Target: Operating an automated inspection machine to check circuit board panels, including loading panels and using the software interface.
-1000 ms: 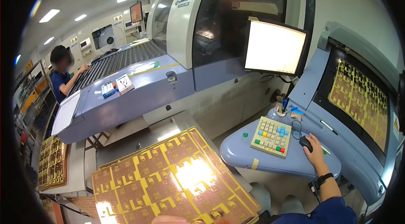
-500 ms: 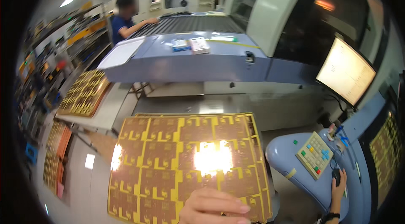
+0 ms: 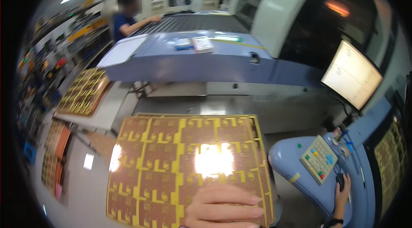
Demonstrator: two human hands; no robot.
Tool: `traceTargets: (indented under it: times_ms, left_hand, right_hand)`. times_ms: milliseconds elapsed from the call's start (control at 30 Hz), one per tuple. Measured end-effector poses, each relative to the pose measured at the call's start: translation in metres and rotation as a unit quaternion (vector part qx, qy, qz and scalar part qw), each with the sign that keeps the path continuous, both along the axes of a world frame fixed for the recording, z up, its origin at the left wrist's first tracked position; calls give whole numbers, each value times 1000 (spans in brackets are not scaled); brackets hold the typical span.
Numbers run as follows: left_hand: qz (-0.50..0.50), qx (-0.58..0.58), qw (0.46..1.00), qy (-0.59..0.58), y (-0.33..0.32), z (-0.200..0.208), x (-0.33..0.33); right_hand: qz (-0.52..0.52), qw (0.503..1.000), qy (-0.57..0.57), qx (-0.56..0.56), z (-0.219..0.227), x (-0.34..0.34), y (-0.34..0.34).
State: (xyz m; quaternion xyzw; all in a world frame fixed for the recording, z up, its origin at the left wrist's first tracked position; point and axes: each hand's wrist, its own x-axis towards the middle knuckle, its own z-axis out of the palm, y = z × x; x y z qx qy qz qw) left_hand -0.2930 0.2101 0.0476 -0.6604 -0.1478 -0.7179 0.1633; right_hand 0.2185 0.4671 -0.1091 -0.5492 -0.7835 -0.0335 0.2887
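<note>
My left hand (image 3: 223, 206) lies over the near part of a brown and yellow circuit board panel (image 3: 163, 155), its fingers stretched to the right and its thumb hidden. The panel tops a stack whose other edges (image 3: 267, 185) show along the right side. Bright glare covers part of its face. At the far right, my right hand (image 3: 342, 191) is closed over a black computer mouse (image 3: 339, 181) on a blue console shelf (image 3: 292, 155). A dark band circles that wrist.
A beige keypad (image 3: 319, 159) sits beside the mouse, below a lit monitor (image 3: 352, 75). Ahead stands a large blue-grey machine (image 3: 193, 67) with small boxes (image 3: 201, 45) on it. More panels (image 3: 83, 93) lie on a table at left. A co-worker (image 3: 126, 18) stands beyond.
My left hand has shifted slightly right and up on the panel. My right hand stays on the mouse. The whole view has moved a little.
</note>
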Motion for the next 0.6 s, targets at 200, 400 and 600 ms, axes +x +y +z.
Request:
traceTargets:
  times_ms: [200,400,600]
  left_hand:
    - [38,6,997,-68,7,-8,16]
    - [6,-54,998,30,1,-5,3]
    - [12,-24,999,-20,1,-7,7]
  right_hand:
    - [-35,999,27,1,12,-19,-7]
    - [-28,999,33,0,21,-25,-15]
    - [-44,998,41,-2,21,-25,-20]
